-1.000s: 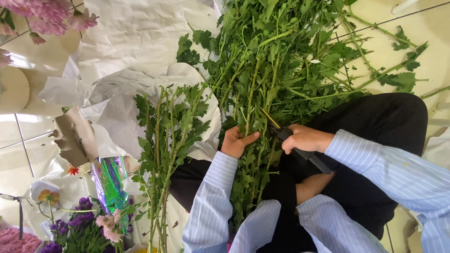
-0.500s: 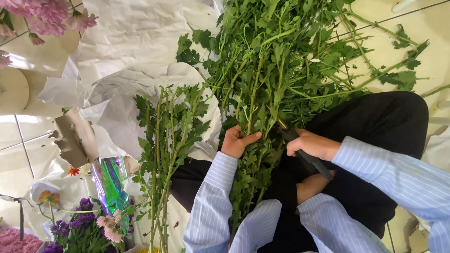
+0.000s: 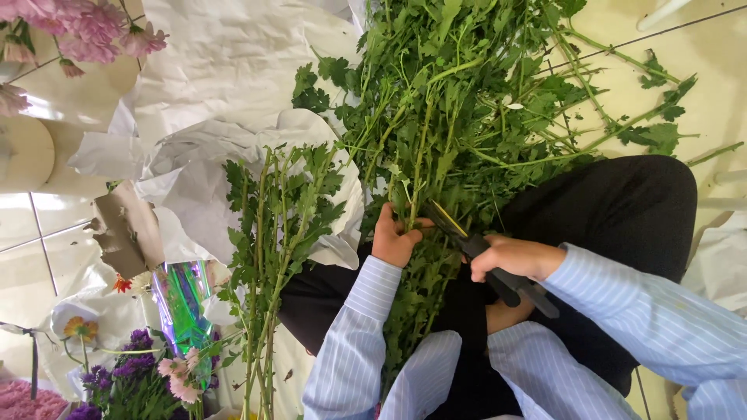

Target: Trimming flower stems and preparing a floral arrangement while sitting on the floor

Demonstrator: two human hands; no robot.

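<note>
My left hand (image 3: 395, 238) is closed round a cluster of green leafy stems (image 3: 436, 132) that lies over my lap and fans out toward the floor. To its right, my right hand (image 3: 517, 258) grips black-handled shears (image 3: 475, 247). Their blades, one with a yellow edge, point up-left into the stems just beside my left hand's fingers. Both arms wear light blue striped sleeves. Under the stems are my black trousers (image 3: 615, 225).
A second, thinner bunch of leafy stems (image 3: 276, 233) lies to the left on crumpled white wrapping paper (image 3: 218, 101). Pink flowers (image 3: 85, 23) are at the top left. Purple and pink blooms (image 3: 140, 373) with iridescent foil sit at the bottom left. Cut stems litter the tiled floor (image 3: 661, 132).
My right hand has slid slightly down and right with the shears, and the blades now show against the stems. My left hand keeps its hold on the stems.
</note>
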